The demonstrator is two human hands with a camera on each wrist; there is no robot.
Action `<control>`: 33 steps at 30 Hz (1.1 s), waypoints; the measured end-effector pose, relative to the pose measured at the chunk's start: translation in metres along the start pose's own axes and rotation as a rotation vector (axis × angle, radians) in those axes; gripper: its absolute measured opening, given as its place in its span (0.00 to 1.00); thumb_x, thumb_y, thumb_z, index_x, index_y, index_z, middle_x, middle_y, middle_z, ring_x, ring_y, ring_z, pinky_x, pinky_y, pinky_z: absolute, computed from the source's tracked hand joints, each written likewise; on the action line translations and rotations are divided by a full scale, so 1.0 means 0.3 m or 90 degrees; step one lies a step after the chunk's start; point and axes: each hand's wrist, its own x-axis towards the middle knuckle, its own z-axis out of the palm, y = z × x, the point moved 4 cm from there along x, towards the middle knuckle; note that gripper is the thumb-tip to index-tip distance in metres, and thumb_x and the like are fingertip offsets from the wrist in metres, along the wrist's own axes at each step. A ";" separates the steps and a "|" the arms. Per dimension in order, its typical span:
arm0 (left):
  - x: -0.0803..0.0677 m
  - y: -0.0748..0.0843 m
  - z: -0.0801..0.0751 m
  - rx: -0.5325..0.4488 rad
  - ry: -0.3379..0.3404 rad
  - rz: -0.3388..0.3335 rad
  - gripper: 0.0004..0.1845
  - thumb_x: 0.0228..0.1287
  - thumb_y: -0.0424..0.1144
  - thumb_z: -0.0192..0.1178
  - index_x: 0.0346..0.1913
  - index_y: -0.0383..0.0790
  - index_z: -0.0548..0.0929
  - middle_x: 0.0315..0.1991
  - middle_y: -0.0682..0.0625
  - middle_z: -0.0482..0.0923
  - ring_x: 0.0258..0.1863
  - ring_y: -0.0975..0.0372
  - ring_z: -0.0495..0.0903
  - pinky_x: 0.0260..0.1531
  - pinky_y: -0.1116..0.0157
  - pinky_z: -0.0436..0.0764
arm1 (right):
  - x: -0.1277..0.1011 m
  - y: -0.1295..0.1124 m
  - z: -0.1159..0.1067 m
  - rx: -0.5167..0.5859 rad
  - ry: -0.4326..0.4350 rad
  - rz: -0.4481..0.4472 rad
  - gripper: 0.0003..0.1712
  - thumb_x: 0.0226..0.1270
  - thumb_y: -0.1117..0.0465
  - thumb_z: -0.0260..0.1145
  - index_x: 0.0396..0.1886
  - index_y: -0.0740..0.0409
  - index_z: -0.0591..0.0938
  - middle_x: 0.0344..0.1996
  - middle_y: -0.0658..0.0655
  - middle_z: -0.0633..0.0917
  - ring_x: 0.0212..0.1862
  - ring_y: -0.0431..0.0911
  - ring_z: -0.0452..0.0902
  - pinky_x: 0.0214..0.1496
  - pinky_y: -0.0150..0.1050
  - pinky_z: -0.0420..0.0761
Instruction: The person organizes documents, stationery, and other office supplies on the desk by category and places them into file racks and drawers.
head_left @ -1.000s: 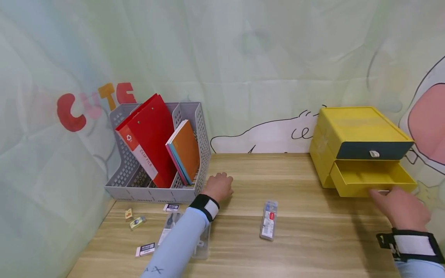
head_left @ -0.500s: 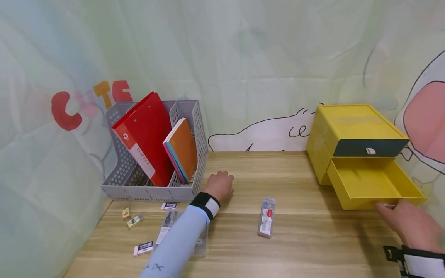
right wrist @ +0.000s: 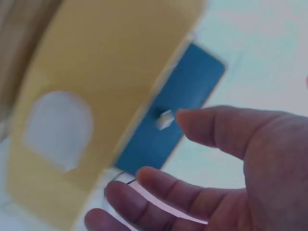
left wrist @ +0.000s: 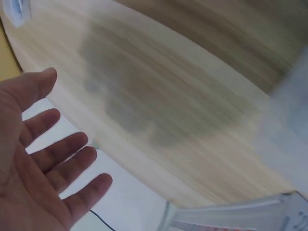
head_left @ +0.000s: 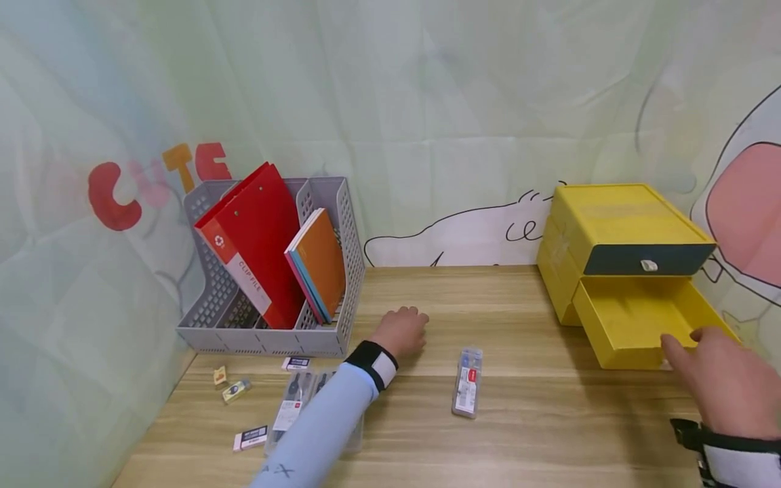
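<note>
From above, the right hand (head_left: pixel 723 379) has let go of the front lip of the lower drawer (head_left: pixel 641 318) of the yellow drawer box (head_left: pixel 616 224); half a second ago its fingertips were on the lip, and now its fingers (head_left: pixel 674 349) hang relaxed and apart just in front of the drawer's near right corner, holding nothing. The drawer stands pulled out, a little less far out than before. The left hand (head_left: pixel 403 330) has slid slightly rightward along the counter (head_left: pixel 549 420); it lies palm down, fingers loose, with the grey file rack (head_left: pixel 342 285) just beyond its knuckles to the left and a clear pen case (head_left: pixel 468 383) near its fingers on the right. Erasers and another clear case (head_left: pixel 293 407) lie back by its sleeve.

At the left wrist, the left hand (left wrist: pixel 33 163) shows an open palm, fingers (left wrist: pixel 57 149) straight and slightly spread above blurred wooden counter (left wrist: pixel 168 96).

At the right wrist, the right hand (right wrist: pixel 231 178) is open, fingers (right wrist: pixel 144 192) lightly curved and apart; past the thumb tip sits the dark upper drawer front (right wrist: pixel 173 120) with its small knob, and the yellow box (right wrist: pixel 106 72) is blurred beyond the fingertips.
</note>
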 end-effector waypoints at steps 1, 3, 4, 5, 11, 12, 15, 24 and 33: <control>0.003 0.019 0.002 0.005 -0.004 0.013 0.20 0.67 0.44 0.64 0.60 0.45 0.81 0.49 0.47 0.80 0.50 0.55 0.79 0.51 0.55 0.79 | -0.004 -0.026 -0.012 -0.008 0.017 -0.008 0.37 0.74 0.47 0.57 0.55 0.84 0.67 0.35 0.77 0.76 0.30 0.61 0.73 0.31 0.53 0.78; 0.007 0.062 0.005 0.022 -0.011 0.045 0.20 0.69 0.43 0.62 0.63 0.47 0.79 0.52 0.49 0.80 0.52 0.56 0.78 0.52 0.57 0.79 | -0.017 -0.087 -0.030 -0.015 0.055 -0.041 0.37 0.72 0.45 0.59 0.54 0.81 0.71 0.40 0.78 0.78 0.30 0.61 0.75 0.30 0.53 0.78; 0.006 0.085 0.006 0.033 -0.014 0.063 0.21 0.71 0.42 0.61 0.64 0.49 0.78 0.54 0.49 0.79 0.53 0.57 0.78 0.54 0.58 0.78 | -0.026 -0.121 -0.036 -0.011 0.073 -0.069 0.37 0.71 0.44 0.60 0.54 0.79 0.73 0.40 0.78 0.79 0.31 0.61 0.76 0.27 0.52 0.77; 0.006 0.108 0.008 0.045 -0.017 0.082 0.21 0.72 0.40 0.60 0.66 0.50 0.76 0.56 0.50 0.79 0.55 0.58 0.78 0.55 0.58 0.78 | -0.037 -0.157 -0.039 -0.004 0.091 -0.098 0.36 0.70 0.43 0.61 0.53 0.77 0.74 0.41 0.78 0.79 0.31 0.62 0.77 0.26 0.52 0.76; -0.010 0.231 0.014 0.139 -0.013 0.217 0.33 0.70 0.37 0.62 0.74 0.60 0.65 0.66 0.52 0.72 0.64 0.60 0.72 0.61 0.61 0.73 | -0.110 -0.363 0.005 0.078 0.134 -0.266 0.32 0.67 0.45 0.65 0.50 0.74 0.79 0.40 0.75 0.82 0.34 0.63 0.79 0.26 0.53 0.78; -0.013 0.245 0.015 0.155 -0.011 0.232 0.35 0.70 0.38 0.62 0.75 0.62 0.63 0.67 0.52 0.70 0.65 0.60 0.71 0.61 0.61 0.73 | -0.119 -0.392 0.021 0.083 0.128 -0.285 0.31 0.67 0.46 0.65 0.50 0.74 0.79 0.40 0.74 0.83 0.35 0.63 0.80 0.27 0.54 0.78; -0.020 0.271 0.022 0.191 -0.008 0.256 0.35 0.71 0.39 0.61 0.75 0.69 0.61 0.70 0.53 0.66 0.67 0.60 0.68 0.60 0.60 0.74 | -0.130 -0.457 0.086 0.082 0.088 -0.327 0.30 0.67 0.48 0.66 0.49 0.74 0.80 0.38 0.72 0.84 0.31 0.60 0.81 0.26 0.51 0.79; -0.023 0.278 0.027 0.196 -0.014 0.256 0.27 0.69 0.40 0.64 0.68 0.65 0.74 0.70 0.51 0.68 0.67 0.59 0.69 0.59 0.59 0.75 | -0.092 -0.514 0.301 0.055 -0.082 -0.336 0.28 0.67 0.50 0.66 0.51 0.74 0.80 0.44 0.72 0.84 0.39 0.60 0.82 0.38 0.57 0.82; -0.011 0.228 0.010 0.162 0.015 0.235 0.19 0.56 0.55 0.72 0.44 0.49 0.83 0.38 0.57 0.80 0.38 0.64 0.78 0.38 0.66 0.79 | -0.110 -0.560 0.430 0.044 -0.152 -0.398 0.34 0.64 0.45 0.68 0.53 0.74 0.80 0.43 0.69 0.84 0.44 0.60 0.82 0.46 0.56 0.80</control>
